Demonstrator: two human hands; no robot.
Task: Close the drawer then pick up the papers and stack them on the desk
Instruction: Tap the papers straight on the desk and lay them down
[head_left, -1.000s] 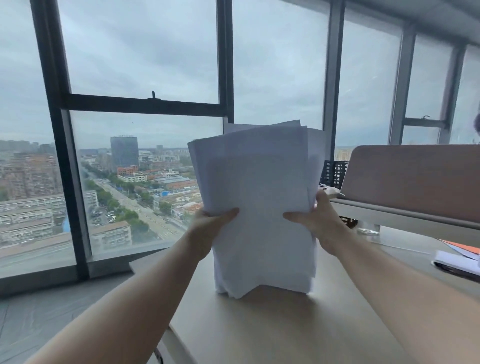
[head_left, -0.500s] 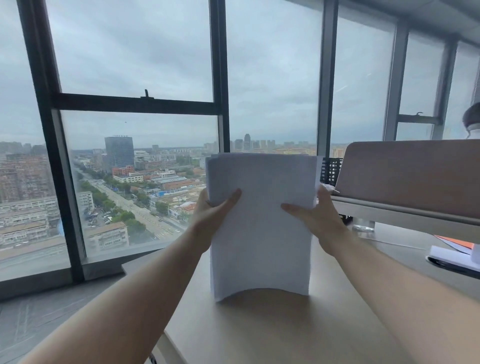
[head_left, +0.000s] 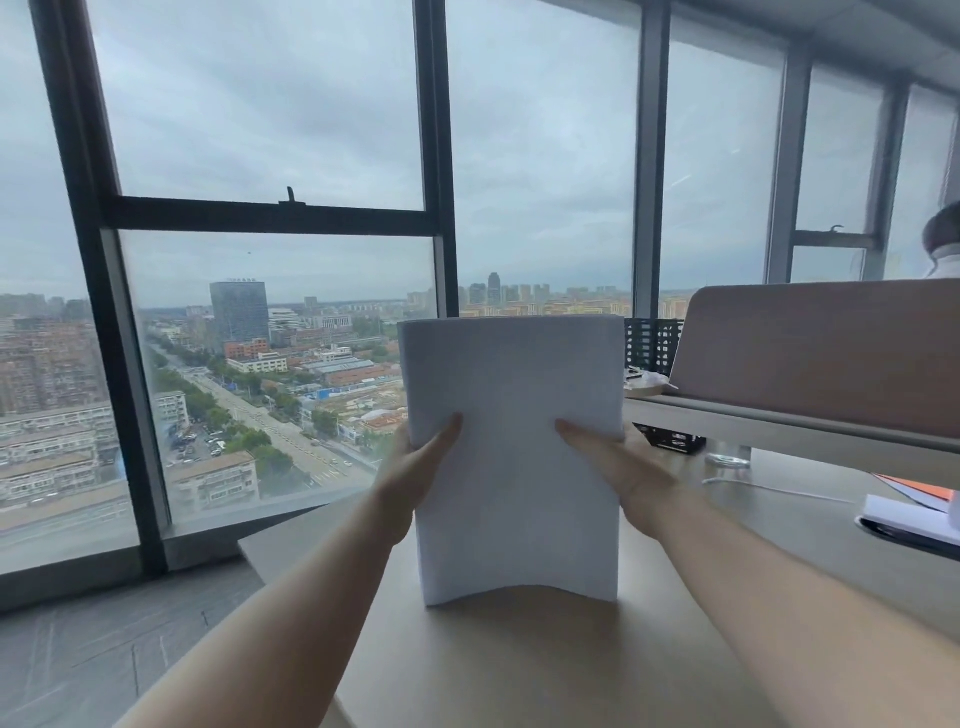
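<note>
Moved: white paper stack (head_left: 511, 457) now squared, top edges flush, no stray sheets
Location: upright, bottom edge on beige table (head_left: 519, 670), bowed
Hands: left hand (head_left: 415, 467), right hand (head_left: 618, 467) clamp both side edges
Risk: loose grip, sheets fan out

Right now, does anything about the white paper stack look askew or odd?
Slightly. The white paper stack stands upright on the beige desk, held by the left hand and right hand; its bottom edge bows upward in the middle. Its top edge looks even.

Tall windows (head_left: 270, 130), overcast city view
</note>
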